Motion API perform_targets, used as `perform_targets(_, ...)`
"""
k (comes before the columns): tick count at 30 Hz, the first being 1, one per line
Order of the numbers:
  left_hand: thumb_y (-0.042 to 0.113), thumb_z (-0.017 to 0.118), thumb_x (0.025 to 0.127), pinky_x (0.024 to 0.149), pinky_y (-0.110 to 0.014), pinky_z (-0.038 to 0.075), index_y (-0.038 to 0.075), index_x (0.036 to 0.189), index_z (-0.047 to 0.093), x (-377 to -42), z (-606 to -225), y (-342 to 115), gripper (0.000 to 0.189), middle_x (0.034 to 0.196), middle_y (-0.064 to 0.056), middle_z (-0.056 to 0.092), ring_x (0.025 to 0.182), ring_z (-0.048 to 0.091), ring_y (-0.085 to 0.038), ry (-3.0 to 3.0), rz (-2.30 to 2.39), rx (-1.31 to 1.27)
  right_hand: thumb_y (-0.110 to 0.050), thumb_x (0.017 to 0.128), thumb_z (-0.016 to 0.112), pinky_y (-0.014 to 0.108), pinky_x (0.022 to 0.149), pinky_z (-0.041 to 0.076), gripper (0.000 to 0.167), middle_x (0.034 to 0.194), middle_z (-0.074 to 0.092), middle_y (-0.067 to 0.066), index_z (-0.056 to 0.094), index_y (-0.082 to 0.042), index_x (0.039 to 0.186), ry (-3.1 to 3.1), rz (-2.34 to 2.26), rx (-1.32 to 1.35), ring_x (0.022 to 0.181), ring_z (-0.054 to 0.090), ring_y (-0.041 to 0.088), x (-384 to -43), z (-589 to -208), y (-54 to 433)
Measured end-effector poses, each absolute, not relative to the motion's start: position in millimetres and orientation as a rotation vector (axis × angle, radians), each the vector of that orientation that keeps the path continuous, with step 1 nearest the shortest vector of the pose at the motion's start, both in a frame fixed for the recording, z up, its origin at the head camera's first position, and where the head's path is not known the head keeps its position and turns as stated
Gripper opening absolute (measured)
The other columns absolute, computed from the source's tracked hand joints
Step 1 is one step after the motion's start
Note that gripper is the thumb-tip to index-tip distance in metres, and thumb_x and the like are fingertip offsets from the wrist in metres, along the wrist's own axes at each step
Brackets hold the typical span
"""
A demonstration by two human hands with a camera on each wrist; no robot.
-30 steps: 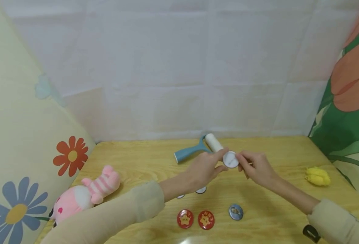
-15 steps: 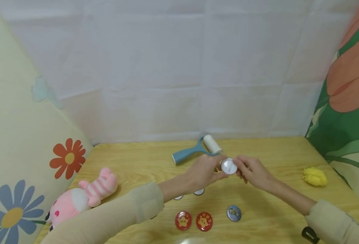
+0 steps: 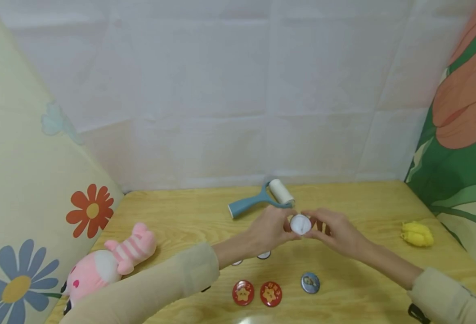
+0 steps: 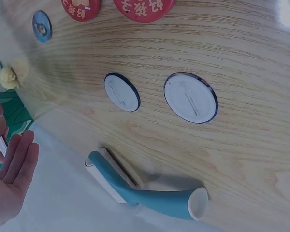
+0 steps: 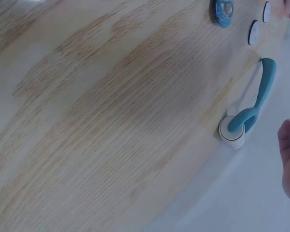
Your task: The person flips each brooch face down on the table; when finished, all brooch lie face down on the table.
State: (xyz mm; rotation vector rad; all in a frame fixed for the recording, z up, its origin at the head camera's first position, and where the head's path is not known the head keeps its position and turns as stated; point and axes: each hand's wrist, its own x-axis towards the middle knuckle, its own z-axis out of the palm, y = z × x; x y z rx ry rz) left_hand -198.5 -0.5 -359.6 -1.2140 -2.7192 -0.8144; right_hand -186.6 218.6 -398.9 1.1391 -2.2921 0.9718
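Above the wooden table both hands hold a round pin badge (image 3: 300,224), its white back with the pin toward the head camera. My left hand (image 3: 264,230) grips its left edge, and my right hand (image 3: 339,231) has finger and thumb at its right rim. Two more badges lie pin side up, one a white-backed badge (image 4: 122,92) and the other a larger-looking white-backed badge (image 4: 191,97). Nearer the body are a red star badge (image 3: 243,293), a second red star badge (image 3: 271,294) and a blue badge (image 3: 310,283).
Behind the hands lies a lint roller (image 3: 248,204) with a blue handle and white roll. A pink plush toy (image 3: 112,258) rests at the left. A yellow bundle (image 3: 417,234) sits at the right, and a dark object (image 3: 418,313) is partly under the right sleeve.
The held badge has shifted slightly left and down. My right hand has moved from its upper right edge to span the right rim, thumb below. The head view has shifted a little.
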Motion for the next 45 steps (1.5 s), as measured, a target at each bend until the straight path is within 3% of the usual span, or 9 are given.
perform_targets(7, 0.016, 0.082, 0.079, 0.053, -0.007, 0.046, 0.003, 0.109, 0.068, -198.9, -368.5, 1.8, 0.036, 0.078, -0.002, 0.071, 0.06, 0.059, 0.004, -2.762, -0.843, -1.218, -0.019, 0.085, 0.074, 0.01, 0.052, 0.042, 0.042, 0.082, 0.061, -0.004, 0.064, 0.005, 0.118, -2.232, 0.788, 1.253, 0.066, 0.051, 0.002, -189.5, -405.0, 222.9)
perform_targets(15, 0.019, 0.081, 0.081, 0.058, -0.007, 0.045, 0.005, 0.102, 0.07, -200.5, -390.9, 7.0, 0.028, 0.086, -0.001, 0.071, 0.066, 0.059, 0.0, -2.752, -0.748, -1.236, -0.039, 0.1, 0.046, 0.019, 0.06, 0.052, 0.053, 0.087, 0.063, 0.005, 0.064, 0.008, 0.115, -2.202, 0.493, 1.304, 0.073, 0.061, 0.012, -191.3, -417.7, 226.3)
perform_targets(21, 0.024, 0.083, 0.077, 0.057, -0.008, 0.046, 0.005, 0.098, 0.07, -202.2, -401.9, 12.4, 0.031, 0.083, -0.001, 0.07, 0.067, 0.06, -0.003, -2.828, -0.62, -1.199, -0.023, 0.09, 0.068, 0.022, 0.061, 0.053, 0.039, 0.09, 0.063, 0.008, 0.063, 0.007, 0.114, -2.301, 0.504, 1.285, 0.074, 0.061, 0.014, -190.0, -428.0, 226.0)
perform_targets(24, 0.026, 0.084, 0.076, 0.053, -0.009, 0.045, 0.005, 0.094, 0.07, -202.3, -407.1, 14.0, 0.031, 0.078, 0.0, 0.068, 0.063, 0.058, -0.002, -2.885, -0.619, -1.175, -0.013, 0.084, 0.073, 0.022, 0.063, 0.053, 0.04, 0.092, 0.062, 0.007, 0.061, 0.007, 0.116, -2.384, 0.535, 1.279, 0.076, 0.06, 0.013, -188.6, -432.2, 225.3)
perform_targets(35, 0.032, 0.087, 0.073, 0.052, -0.015, 0.043, 0.008, 0.081, 0.066, -203.3, -423.1, 21.7, 0.033, 0.068, 0.004, 0.06, 0.06, 0.052, -0.006, -2.974, -0.45, -1.204, -0.016, 0.088, 0.071, 0.029, 0.072, 0.057, 0.037, 0.094, 0.063, 0.004, 0.062, 0.005, 0.117, -2.601, 0.572, 1.196, 0.083, 0.062, 0.015, -178.4, -451.6, 224.0)
perform_targets(45, 0.033, 0.085, 0.075, 0.055, -0.014, 0.046, 0.006, 0.089, 0.068, -201.7, -427.4, 23.7, 0.035, 0.076, 0.001, 0.064, 0.063, 0.055, -0.006, -3.043, -0.406, -1.174, -0.017, 0.092, 0.066, 0.03, 0.078, 0.057, 0.035, 0.1, 0.064, 0.002, 0.061, 0.003, 0.121, -2.713, 0.646, 1.165, 0.089, 0.063, 0.013, -176.8, -454.0, 222.4)
